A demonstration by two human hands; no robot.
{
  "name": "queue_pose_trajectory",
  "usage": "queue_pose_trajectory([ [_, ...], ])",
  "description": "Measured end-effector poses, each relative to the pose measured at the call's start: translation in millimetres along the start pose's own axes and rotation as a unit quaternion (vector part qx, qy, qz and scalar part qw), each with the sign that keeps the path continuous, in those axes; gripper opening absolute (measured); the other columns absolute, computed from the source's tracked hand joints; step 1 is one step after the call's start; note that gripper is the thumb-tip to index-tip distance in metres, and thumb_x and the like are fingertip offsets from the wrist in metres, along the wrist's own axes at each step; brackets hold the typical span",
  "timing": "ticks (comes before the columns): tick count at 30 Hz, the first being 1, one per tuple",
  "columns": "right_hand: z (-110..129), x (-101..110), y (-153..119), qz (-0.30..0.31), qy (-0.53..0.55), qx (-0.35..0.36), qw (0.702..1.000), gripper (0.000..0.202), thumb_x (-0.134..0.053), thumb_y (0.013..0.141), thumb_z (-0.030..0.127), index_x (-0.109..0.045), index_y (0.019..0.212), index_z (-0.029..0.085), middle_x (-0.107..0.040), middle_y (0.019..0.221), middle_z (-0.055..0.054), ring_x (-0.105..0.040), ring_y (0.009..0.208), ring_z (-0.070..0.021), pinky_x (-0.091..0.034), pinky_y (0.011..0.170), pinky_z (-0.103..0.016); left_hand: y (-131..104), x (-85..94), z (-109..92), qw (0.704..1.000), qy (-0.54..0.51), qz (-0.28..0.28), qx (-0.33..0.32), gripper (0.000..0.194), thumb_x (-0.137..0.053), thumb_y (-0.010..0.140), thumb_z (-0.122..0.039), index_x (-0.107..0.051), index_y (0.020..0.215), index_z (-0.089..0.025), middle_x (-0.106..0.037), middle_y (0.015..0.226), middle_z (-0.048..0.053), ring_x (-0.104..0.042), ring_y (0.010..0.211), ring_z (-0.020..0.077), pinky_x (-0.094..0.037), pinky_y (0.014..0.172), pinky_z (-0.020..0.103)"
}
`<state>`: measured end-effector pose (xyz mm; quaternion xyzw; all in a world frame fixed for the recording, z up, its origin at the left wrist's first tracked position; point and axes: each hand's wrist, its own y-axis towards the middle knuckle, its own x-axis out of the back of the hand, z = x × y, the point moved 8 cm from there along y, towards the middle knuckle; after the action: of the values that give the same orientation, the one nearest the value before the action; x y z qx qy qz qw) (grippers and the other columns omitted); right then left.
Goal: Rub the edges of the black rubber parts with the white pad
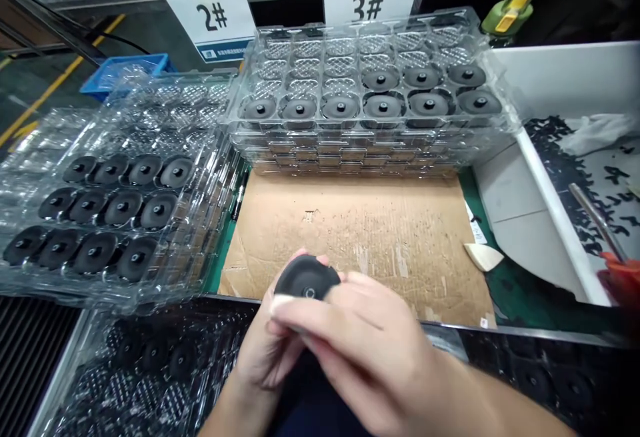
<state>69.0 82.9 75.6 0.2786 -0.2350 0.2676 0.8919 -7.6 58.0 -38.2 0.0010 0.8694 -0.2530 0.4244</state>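
Observation:
A black round disc point(306, 276) with a small raised hub sits above the cardboard, held from behind and below by my left hand point(267, 350), whose fingertips show at its far edge. My right hand point(370, 344) reaches across the disc's near side, thumb and fingers closed together and slightly blurred. Its thumb end, with a whitish tip, lies close to the disc's near edge. Whatever is inside the right fingers, if anything, is hidden. Beneath the disc is a worn cardboard sheet point(350, 224).
Stacked clear trays point(370, 147) at the back and trays point(190, 204) at left hold similar discs. At right, a white bin point(555, 224) contains black scraps and a red-handled tool point(620, 267). A pale wedge point(483, 256) lies beside the cardboard. Numbered signs point(213, 17) hang behind.

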Motion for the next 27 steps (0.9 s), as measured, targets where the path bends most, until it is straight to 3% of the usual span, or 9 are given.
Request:
queue_pose_trajectory([
  [2,-7.8,2.2,-9.5,0.045,0.005,-0.046,0.998,0.028,-0.045,0.084,0.010,-0.056,0.109,0.015,-0.063,0.079,-0.002,-0.054,0.070,-0.0117,-0.041,0.066,-0.026,0.8,2.1,-2.2,1.000,-0.019,0.012,-0.011,0.050,-0.073,0.061,-0.031,-0.060,0.109,-0.029,-0.065,0.112,-0.002,-0.058,0.104,0.0222,-0.045,0.093,0.031],
  [4,-19.7,10.8,-18.8,0.045,-0.013,-0.098,0.994,0.030,-0.046,0.083,0.009,-0.056,0.109,0.019,-0.062,0.075,0.000,-0.052,0.063,-0.0107,-0.039,0.061,-0.025,2.2,2.7,-1.2,0.999,-0.036,0.028,-0.009,0.052,-0.072,0.060,-0.033,-0.059,0.110,-0.027,-0.065,0.112,-0.001,-0.058,0.104,0.0208,-0.045,0.091,0.027],
  [6,-30.8,19.0,-25.4,0.013,-0.019,-0.127,0.992,0.032,-0.046,0.084,0.010,-0.055,0.113,0.022,-0.062,0.074,0.001,-0.052,0.062,-0.0108,-0.039,0.061,-0.025,3.5,2.6,-2.6,0.998,-0.055,0.031,-0.026,0.051,-0.070,0.062,-0.035,-0.059,0.111,-0.026,-0.064,0.114,-0.001,-0.056,0.108,0.0174,-0.044,0.093,0.024],
  [9,-54.0,22.6,-37.2,-0.064,0.036,-0.189,0.979,0.031,-0.049,0.086,0.017,-0.055,0.113,0.028,-0.064,0.093,0.000,-0.057,0.077,-0.0124,-0.044,0.069,-0.025,4.2,0.1,-3.8,0.995,-0.095,0.024,-0.035,0.044,-0.066,0.069,-0.030,-0.058,0.112,-0.028,-0.064,0.114,-0.001,-0.055,0.109,0.0157,-0.044,0.094,0.027],
  [13,-94.2,7.3,-70.1,-0.138,0.147,-0.319,0.926,0.027,-0.050,0.086,0.028,-0.057,0.112,0.028,-0.062,0.109,-0.001,-0.059,0.094,-0.0164,-0.049,0.078,-0.026,3.0,-1.2,0.6,0.993,-0.115,0.010,0.002,0.043,-0.065,0.068,-0.034,-0.060,0.110,-0.028,-0.064,0.115,0.000,-0.057,0.108,0.0212,-0.046,0.093,0.030],
  [18,-121.9,-9.5,-96.9,-0.130,0.173,-0.390,0.895,0.027,-0.051,0.084,0.035,-0.059,0.109,0.025,-0.063,0.108,-0.003,-0.059,0.095,-0.0181,-0.050,0.079,-0.028,2.5,1.7,1.4,0.993,-0.118,-0.002,0.001,0.043,-0.065,0.068,-0.035,-0.059,0.110,-0.029,-0.063,0.116,0.000,-0.056,0.109,0.0233,-0.046,0.092,0.030],
  [21,-117.6,6.6,-89.6,-0.153,0.111,-0.384,0.904,0.026,-0.052,0.084,0.034,-0.059,0.108,0.026,-0.063,0.108,-0.001,-0.059,0.095,-0.0178,-0.048,0.082,-0.029,3.3,-0.9,3.8,0.995,-0.101,-0.003,0.009,0.043,-0.065,0.068,-0.033,-0.060,0.110,-0.027,-0.063,0.116,0.000,-0.055,0.110,0.0242,-0.045,0.094,0.030],
  [23,-100.2,20.3,-74.7,-0.169,0.065,-0.347,0.920,0.026,-0.052,0.085,0.030,-0.058,0.110,0.029,-0.062,0.108,0.000,-0.059,0.094,-0.0171,-0.048,0.079,-0.028,3.7,-2.4,5.4,0.996,-0.087,-0.006,0.006,0.045,-0.066,0.066,-0.034,-0.059,0.110,-0.027,-0.062,0.117,0.000,-0.055,0.110,0.0247,-0.044,0.095,0.031],
  [27,-42.8,25.7,-35.6,-0.154,0.010,-0.188,0.970,0.034,-0.050,0.084,0.018,-0.053,0.117,0.024,-0.062,0.109,-0.002,-0.058,0.091,-0.0164,-0.047,0.074,-0.027,1.6,1.6,8.8,0.998,-0.051,-0.028,-0.009,0.045,-0.069,0.066,-0.033,-0.059,0.110,-0.027,-0.062,0.115,0.001,-0.053,0.111,0.0203,-0.043,0.095,0.028],
])
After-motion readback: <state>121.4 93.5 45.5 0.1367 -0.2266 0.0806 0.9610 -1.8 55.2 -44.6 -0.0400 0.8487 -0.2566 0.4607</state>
